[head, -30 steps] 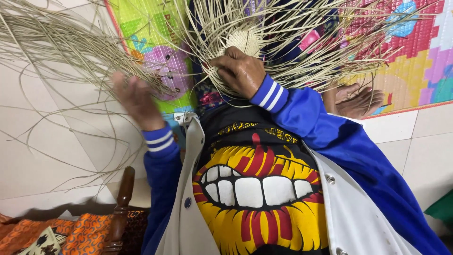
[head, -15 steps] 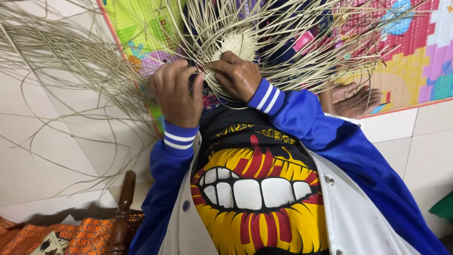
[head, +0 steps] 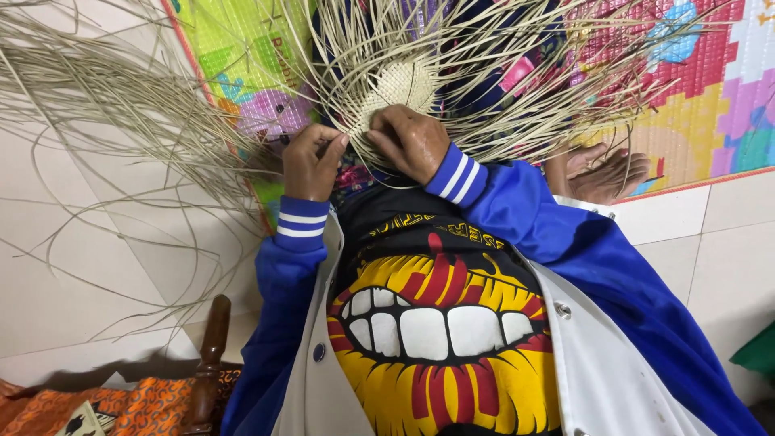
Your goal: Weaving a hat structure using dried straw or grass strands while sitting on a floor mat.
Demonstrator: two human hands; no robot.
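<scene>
Just above my lap, over the tiled floor (head: 97, 266), I hold a half-made woven piece (head: 400, 85) of pale straw between both hands. My left hand (head: 311, 161) pinches a few loose strands (head: 121, 97) at the edge of the small tight disc, its grip narrow, thumb and fingertips closed on the fibre. My right hand (head: 412, 141) presses against the underside of the disc, fingers curled; its grip looks closed on the weave, though the fingertips are hidden behind the straw. I judge the piece very light and springy: the woven centre seems fairly firm, while the free strands look thin, dry and likely to kink or snap if bent hard. The best place to hold, I think, is the dense centre just beyond my grip, not the loose ends. The disc faces up toward me, tilted slightly away, and has no real long axis; its strands fan outward in all directions, the longest bundle sweeping off to the left of my grip. A colourful play mat (head: 702, 97) lies beyond, and a bare foot (head: 601, 173) rests on it to the right.
</scene>
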